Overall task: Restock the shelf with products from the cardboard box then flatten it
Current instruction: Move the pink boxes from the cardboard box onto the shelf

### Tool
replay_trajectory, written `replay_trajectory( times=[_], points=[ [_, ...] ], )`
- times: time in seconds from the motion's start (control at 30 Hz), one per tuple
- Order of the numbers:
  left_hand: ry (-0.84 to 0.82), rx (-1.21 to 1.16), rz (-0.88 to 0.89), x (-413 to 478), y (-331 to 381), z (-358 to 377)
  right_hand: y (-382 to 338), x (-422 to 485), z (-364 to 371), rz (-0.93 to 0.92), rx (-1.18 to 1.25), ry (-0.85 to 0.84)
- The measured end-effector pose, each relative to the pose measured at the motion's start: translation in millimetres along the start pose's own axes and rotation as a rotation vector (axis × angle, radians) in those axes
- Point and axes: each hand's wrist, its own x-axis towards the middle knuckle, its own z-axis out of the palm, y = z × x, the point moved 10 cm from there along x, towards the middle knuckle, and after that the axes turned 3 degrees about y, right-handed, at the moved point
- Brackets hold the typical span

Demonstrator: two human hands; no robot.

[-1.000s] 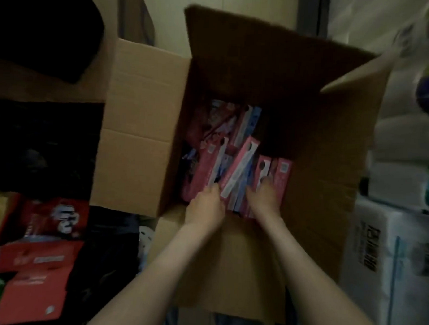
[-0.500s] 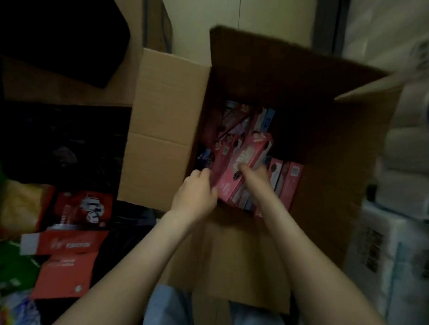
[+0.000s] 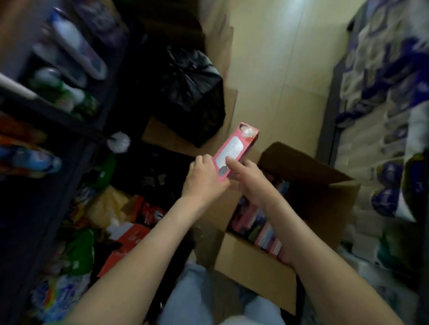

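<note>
At centre frame, a slim pink carton [image 3: 233, 151], tilted with its top end toward the upper right, raised above the open cardboard box [image 3: 253, 264] and clear of it. Gripped at its lower end by 2 hands. Left hand [image 3: 203, 179] just left of centre, fingers curled round the carton's lower left edge, clamped on it. Right hand [image 3: 250, 182] just right of centre, thumb pressed on the carton's front face, remaining fingers wrapped behind, likewise closed on it. White label panel on that face, small round mark beside the thumb; print too blurred to read.

Cardboard box to the lower right of centre, flaps standing open, partly crossed by the right forearm. Inside, more products [image 3: 255, 225], pink and blue, packed on edge in a row.

Along the left edge, a dark shelf [image 3: 58, 117] with bottles and bright packs, all smeared by blur. Above centre left, a black bag [image 3: 192, 95] against tan cardboard. In the lower left, red cartons [image 3: 131, 235] among mixed packs. Down the right edge, stacked paper-roll packs [image 3: 394, 121] in white and purple. At bottom centre, pale jeans [image 3: 193, 296].
</note>
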Motion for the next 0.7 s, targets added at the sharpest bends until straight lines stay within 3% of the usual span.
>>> replay_trajectory(
  times=[0.1, 0.2, 0.3, 0.37, 0.53, 0.7],
  points=[
    [0.081, 0.018, 0.062, -17, -24, -90, -60, -37, 49, -0.138, -0.389, 0.093],
    [0.158, 0.021, 0.145, -40, -48, -179, -150, -89, 118, -0.542, -0.929, 0.23],
    [0.207, 0.099, 0.223, -64, -72, -261, -200, -145, 239, -0.944, -1.499, 0.038],
    [0.248, 0.165, 0.26, -80, -86, -311, -209, -177, 308, -1.097, -1.727, -0.147],
    [0.512, 0.223, 0.223, -144, -141, -428, -227, -253, 424, -1.48, -1.82, -0.287],
    [0.731, 0.593, 0.125, -218, -191, -506, -217, -297, 513, -1.668, -1.859, -0.398]
  ],
)
